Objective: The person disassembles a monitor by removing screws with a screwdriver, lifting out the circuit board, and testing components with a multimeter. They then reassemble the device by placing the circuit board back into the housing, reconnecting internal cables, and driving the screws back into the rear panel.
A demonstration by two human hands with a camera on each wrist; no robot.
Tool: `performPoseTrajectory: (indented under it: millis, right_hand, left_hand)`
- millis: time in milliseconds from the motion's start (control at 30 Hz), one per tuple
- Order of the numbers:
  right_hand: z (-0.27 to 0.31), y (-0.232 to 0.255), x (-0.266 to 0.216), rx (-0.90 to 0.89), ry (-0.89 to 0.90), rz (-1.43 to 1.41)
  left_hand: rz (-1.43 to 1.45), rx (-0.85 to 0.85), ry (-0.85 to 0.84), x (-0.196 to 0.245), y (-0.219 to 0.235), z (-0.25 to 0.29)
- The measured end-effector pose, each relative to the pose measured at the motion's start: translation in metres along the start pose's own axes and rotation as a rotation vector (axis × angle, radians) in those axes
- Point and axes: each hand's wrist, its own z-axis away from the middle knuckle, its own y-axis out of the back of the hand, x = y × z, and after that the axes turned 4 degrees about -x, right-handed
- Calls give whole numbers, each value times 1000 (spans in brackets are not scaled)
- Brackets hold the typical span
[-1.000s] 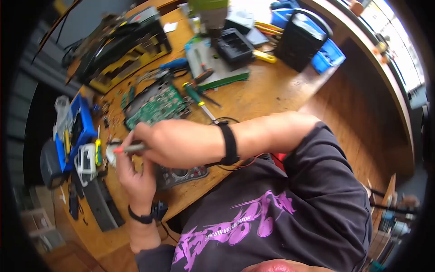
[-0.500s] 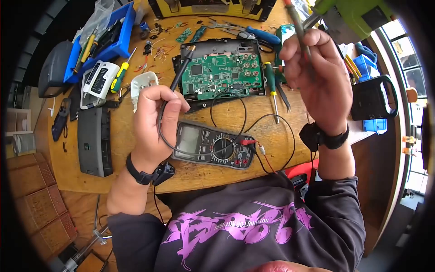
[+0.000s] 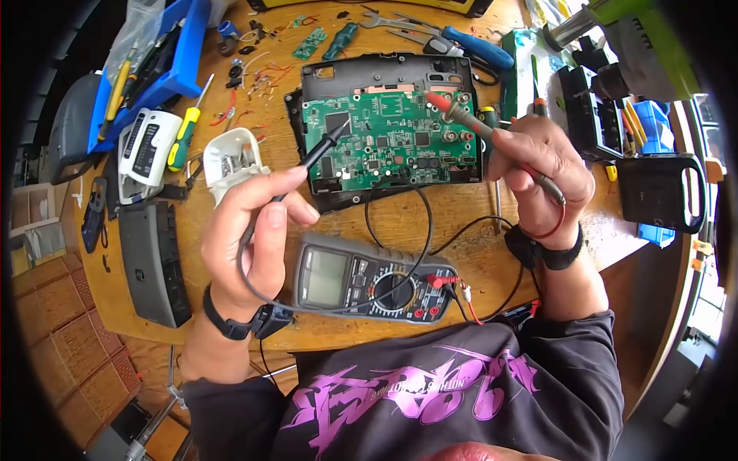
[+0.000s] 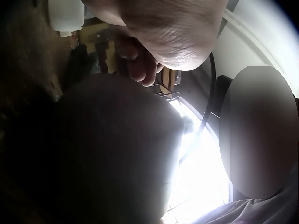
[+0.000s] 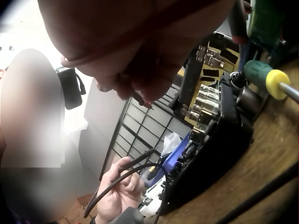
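My left hand (image 3: 250,230) pinches a black multimeter test probe (image 3: 321,150), its metal tip over the large chip of a green circuit board (image 3: 369,165). The board lies in an opened black housing (image 3: 338,73). In my right hand (image 3: 550,165) is the red test probe (image 3: 461,115), tilted up and left above the board's right side; its red lead loops by the wrist. Nearer my body lies the multimeter (image 3: 327,280), leads plugged in at its right end. The right wrist view shows the left hand (image 5: 119,193) gripping its probe too.
Left of the board are a white cup-like container (image 3: 231,157), a yellow-green screwdriver (image 3: 184,138), a white tester (image 3: 146,154) and a blue bin (image 3: 173,84). Pliers and a blue-handled tool (image 3: 477,48) lie behind. A green drill-like tool (image 3: 646,46) stands at the right.
My hands were together at the left, then parted, each with a probe. Since then the right hand has lowered and tipped its red probe toward the board; the black tip has shifted over the board.
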Motion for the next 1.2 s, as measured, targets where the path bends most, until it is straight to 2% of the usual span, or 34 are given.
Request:
performPoseTrajectory:
  millis: [33, 167, 233, 367, 400, 467, 533, 567, 633, 667, 733, 767, 833, 933, 967, 1000, 1033, 1067, 1133, 1200]
  right_hand:
    - [1, 2, 6, -15, 40, 92]
    - [-1, -2, 6, 71, 9, 157]
    - [-2, 0, 4, 36, 9, 168]
    - [5, 0, 1, 26, -8, 186]
    - [5, -1, 0, 7, -21, 197]
    - [6, -2, -1, -14, -38, 189]
    - [12, -6, 2, 17, -83, 52]
    - [13, -5, 5, 19, -47, 50]
    - [13, -2, 16, 39, 55, 16]
    - [13, -2, 18, 50, 84, -2]
    - [10, -5, 13, 52, 122, 35]
    - [10, -13, 13, 115, 140, -72]
    - [7, -16, 6, 166, 173, -181]
    - [4, -11, -17, -137, 238, -206]
    - [6, -14, -34, -213, 178, -113]
    - [-2, -13, -54, -397, 160, 78]
    - [-9, -17, -63, -542, 127, 122]
    - [-8, -26, -68, -554, 134, 169]
    - [-7, -39, -79, -577, 139, 220]
    - [-7, -43, -90, -689, -81, 282]
  left_hand:
    - [-4, -12, 1, 0, 0, -1]
    - [58, -47, 10, -1, -10, -4]
    - [42, -68, 14, -4, -9, -5]
    - [5, -95, -104, -10, -7, -7]
    - [9, -96, -71, -9, -7, -7]
    - [27, -112, -57, -11, -9, -7]
    - [40, -130, -77, -13, -7, -9]
    - [49, -142, -95, -14, -6, -8]
    - [142, -46, -199, -17, -12, -6]
    - [81, -18, -292, -21, -5, -8]
    - [-28, 170, -434, -21, -6, -13]
    - [47, 198, -421, -15, -2, -11]
    - [-50, 294, -411, -6, 4, -4]
    - [-231, 363, -480, 7, 8, -6]
    - [-282, 379, -503, 14, 8, -6]
    - [-115, 303, -379, 24, 8, -3]
    - [55, 224, -256, 29, 9, 0]
    - [77, 267, -311, 22, 10, 1]
    - [110, 290, -267, 19, 11, 0]
    - [207, 292, -236, 9, 11, -1]
